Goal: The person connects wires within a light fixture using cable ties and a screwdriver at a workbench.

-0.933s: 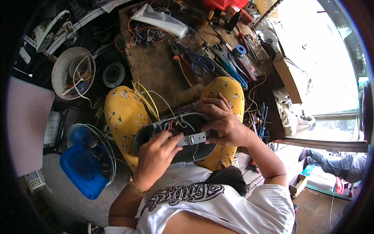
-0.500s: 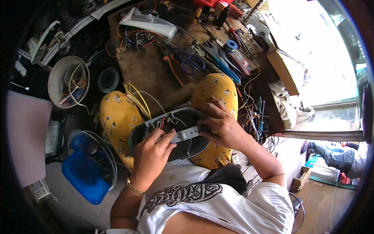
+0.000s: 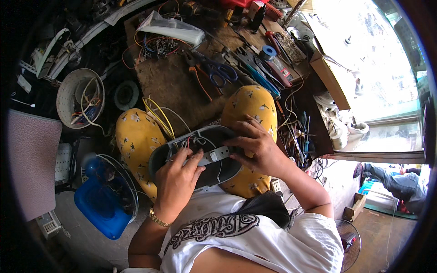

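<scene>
A grey oval plastic housing [image 3: 157, 160] lies open side up across my lap, with thin red and white wires inside. Over its opening runs a slim metal strip [image 3: 221, 153] with holes and a small white rocker-like piece [image 3: 213, 157] at its middle. My left hand [image 3: 176, 183] pinches the strip's left end, fingers bent over it. At the other end, my right hand [image 3: 257, 149] grips the strip between thumb and fingers, its fingers also over the housing's rim. Yellow and white wires [image 3: 165, 119] stretch out beyond the housing's far side. The fingertips hide both strip ends.
Ahead stands a worn wooden bench [image 3: 166, 88] bearing scissors [image 3: 219, 73], orange-handled pliers [image 3: 200, 82], a blue solder spool [image 3: 269, 51] and clear-bagged white strips [image 3: 175, 29]. Left are a bucket [image 3: 68, 102] of wires and a blue basin [image 3: 98, 207]. A fan [image 3: 350, 243] stands lower right.
The housing and strip have shifted slightly left, and the strip's right end has tipped up a little. Both hands keep their grip. A person in the background at right has shifted slightly.
</scene>
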`<state>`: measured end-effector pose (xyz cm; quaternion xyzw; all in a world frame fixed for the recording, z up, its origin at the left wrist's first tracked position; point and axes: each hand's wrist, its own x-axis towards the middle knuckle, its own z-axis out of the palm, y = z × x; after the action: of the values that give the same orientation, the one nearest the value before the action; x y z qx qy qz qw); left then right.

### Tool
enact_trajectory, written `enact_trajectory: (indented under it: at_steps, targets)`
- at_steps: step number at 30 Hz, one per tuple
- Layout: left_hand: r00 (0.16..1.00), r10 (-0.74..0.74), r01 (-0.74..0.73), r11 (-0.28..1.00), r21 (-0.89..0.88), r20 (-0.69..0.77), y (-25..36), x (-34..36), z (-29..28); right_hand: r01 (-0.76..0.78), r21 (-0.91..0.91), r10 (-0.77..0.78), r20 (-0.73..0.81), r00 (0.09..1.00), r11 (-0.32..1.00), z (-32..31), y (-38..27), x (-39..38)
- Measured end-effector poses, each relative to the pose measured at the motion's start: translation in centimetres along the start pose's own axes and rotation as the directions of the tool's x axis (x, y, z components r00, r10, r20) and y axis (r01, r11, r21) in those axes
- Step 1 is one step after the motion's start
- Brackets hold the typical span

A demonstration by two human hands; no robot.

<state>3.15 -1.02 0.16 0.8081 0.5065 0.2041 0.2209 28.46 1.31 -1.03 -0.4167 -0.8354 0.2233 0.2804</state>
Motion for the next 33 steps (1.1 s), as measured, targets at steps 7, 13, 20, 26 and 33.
enact_trajectory:
  at_steps: [7, 13, 20, 26, 33]
  targets:
    - [0.994, 0.108, -0.105, 0.992, 0.072, -0.026, -0.1, 0.0, 0.1, -0.097, 0.036, 0.099, -0.048, 0.994, 0.995, 0.1, -1.1, 0.7]
    - [0.999, 0.045, -0.047, 0.991, 0.127, 0.017, 0.3, 0.6, 0.4, -0.179, -0.044, 0.179, 0.005, 0.984, 0.983, 0.5, -1.1, 0.4]
    - [0.997, 0.066, -0.069, 0.99, 0.126, 0.033, -0.3, 0.5, -1.0, -0.115, -0.02, 0.114, -0.03, 0.993, 0.993, 0.5, -1.1, 0.1]
    - [0.956, -0.109, 0.11, 0.994, -0.012, -0.273, -5.0, -2.2, -4.9, -0.154, -0.041, 0.153, -0.029, 0.988, 0.987, 1.1, -1.3, 0.1]
    - [0.911, -0.267, 0.237, 0.963, -0.131, -0.313, -7.4, -5.2, -5.9, -0.178, -0.155, 0.175, -0.03, 0.984, 0.972, 1.5, -2.3, 0.6]
